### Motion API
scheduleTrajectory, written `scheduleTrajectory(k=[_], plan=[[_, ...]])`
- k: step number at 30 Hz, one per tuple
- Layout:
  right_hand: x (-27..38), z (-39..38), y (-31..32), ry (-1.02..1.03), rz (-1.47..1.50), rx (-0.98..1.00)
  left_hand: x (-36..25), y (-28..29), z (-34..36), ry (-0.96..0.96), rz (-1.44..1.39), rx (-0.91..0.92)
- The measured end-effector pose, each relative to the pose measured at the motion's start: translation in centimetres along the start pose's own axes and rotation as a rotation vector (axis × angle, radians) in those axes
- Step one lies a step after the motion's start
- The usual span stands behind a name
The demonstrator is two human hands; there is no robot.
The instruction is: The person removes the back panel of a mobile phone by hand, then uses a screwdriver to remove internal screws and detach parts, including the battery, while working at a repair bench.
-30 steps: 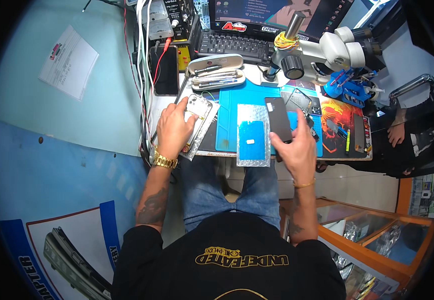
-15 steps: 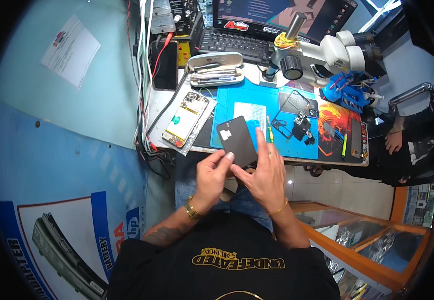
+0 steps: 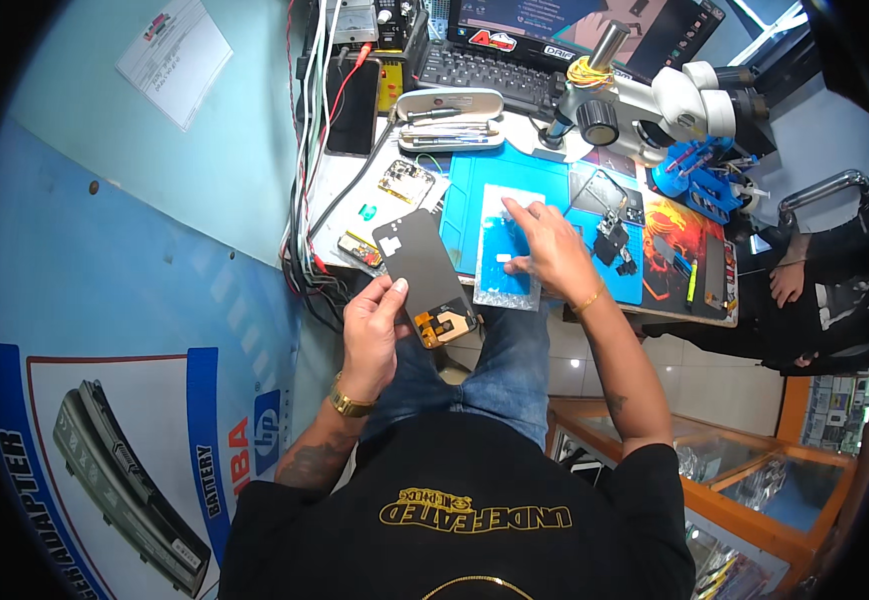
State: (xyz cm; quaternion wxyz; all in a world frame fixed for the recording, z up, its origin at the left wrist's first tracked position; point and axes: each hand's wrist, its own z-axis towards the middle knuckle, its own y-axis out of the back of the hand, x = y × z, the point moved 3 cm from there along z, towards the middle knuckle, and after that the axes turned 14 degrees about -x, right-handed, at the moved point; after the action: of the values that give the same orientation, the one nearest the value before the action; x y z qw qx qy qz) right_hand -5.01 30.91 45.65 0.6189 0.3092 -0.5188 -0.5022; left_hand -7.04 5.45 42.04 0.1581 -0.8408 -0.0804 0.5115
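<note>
My left hand point(image 3: 373, 325) pinches a phone screen panel point(image 3: 420, 255) by its left edge, between thumb and fingers. The panel's dark grey back faces up, with a copper-coloured flex section at its lower end. My right hand point(image 3: 560, 255) is spread over a clear bubble-wrap pouch point(image 3: 495, 288), thumb and index finger apart on it or just above it. That pouch lies across the front edge of a blue work mat point(image 3: 470, 185). Behind the panel, partly hidden, rests an opened phone point(image 3: 407, 180) with its inside showing.
A microscope point(image 3: 645, 105) stands at the back right, near a blue tool holder point(image 3: 690, 180). Phone frame parts point(image 3: 612, 240) lie on the mat's right side. An open case of tools point(image 3: 450, 130) and a keyboard point(image 3: 490, 80) are behind. Cables point(image 3: 300, 220) hang at left; another person's hand point(image 3: 788, 283) is at right.
My right hand has left the panel and moved right to the pouch. The left hand has carried the panel leftward, baring its copper-coloured lower end and more of the pouch.
</note>
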Motion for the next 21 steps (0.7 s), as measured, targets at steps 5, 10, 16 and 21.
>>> scheduleTrajectory(k=[5,10,16,21], plan=[[-0.2,0.4,0.0,0.06,0.061,0.01,0.0,0.8,-0.2,0.002,-0.028,-0.02],[0.1,-0.4,-0.5,0.127,0.014,0.058,0.8,1.6,0.1,0.011,-0.034,0.045],[0.0,0.9,-0.1,0.068,0.013,0.151,3.9,1.7,0.0,0.22,-0.145,0.151],[-0.8,0.6,-0.5,0.063,0.077,0.166,5.8,0.7,-0.1,0.253,-0.265,0.185]])
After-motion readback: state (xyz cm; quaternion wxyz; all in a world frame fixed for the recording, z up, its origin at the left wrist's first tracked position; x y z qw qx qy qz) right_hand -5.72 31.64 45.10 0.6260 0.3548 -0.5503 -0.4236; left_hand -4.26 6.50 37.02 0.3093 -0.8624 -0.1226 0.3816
